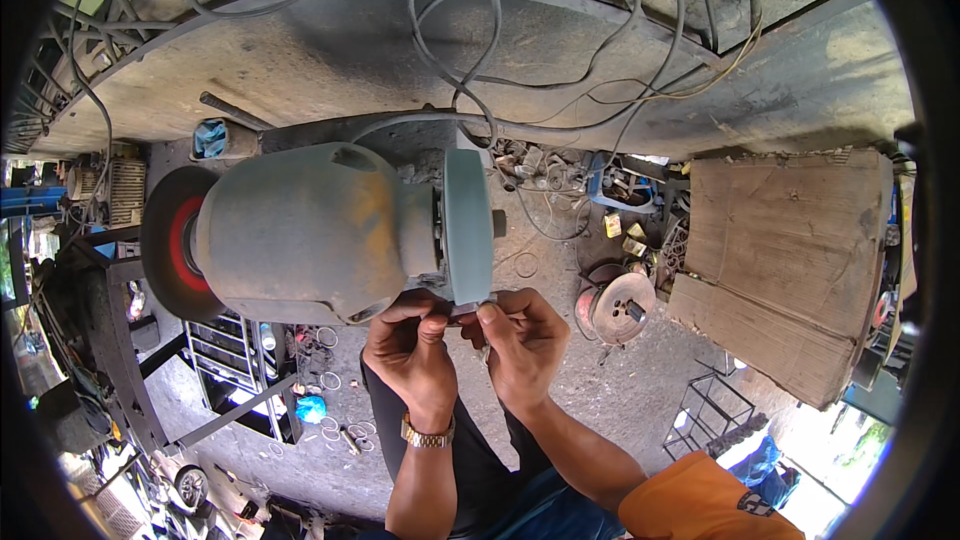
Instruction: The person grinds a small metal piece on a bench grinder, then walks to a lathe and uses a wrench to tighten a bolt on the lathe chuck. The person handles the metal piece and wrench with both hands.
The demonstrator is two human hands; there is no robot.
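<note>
A small flat metal piece (470, 310) sits at the lower edge of a grey-green grinding wheel (468, 225). My left hand (415, 352) pinches its left side, thumb and fingertips closed, and a metal-band watch circles that wrist. From the other side my right hand (525, 345) grips the piece, thumb on top. The piece appears to touch the wheel's rim; the exact contact is partly covered by my fingers. The wheel is on the right end of a bench grinder (300, 225) with a worn grey-green housing. A dark wheel with a red centre (172, 240) is on its left end.
Loose cables (490, 40) hang across the wall beyond the grinder. To the right are a cardboard sheet (785, 250), a spool (625, 308) and a blue crate (625, 190) of scraps. Metal frames (225, 355) stand at left. Wire rings (330, 380) lie on the floor.
</note>
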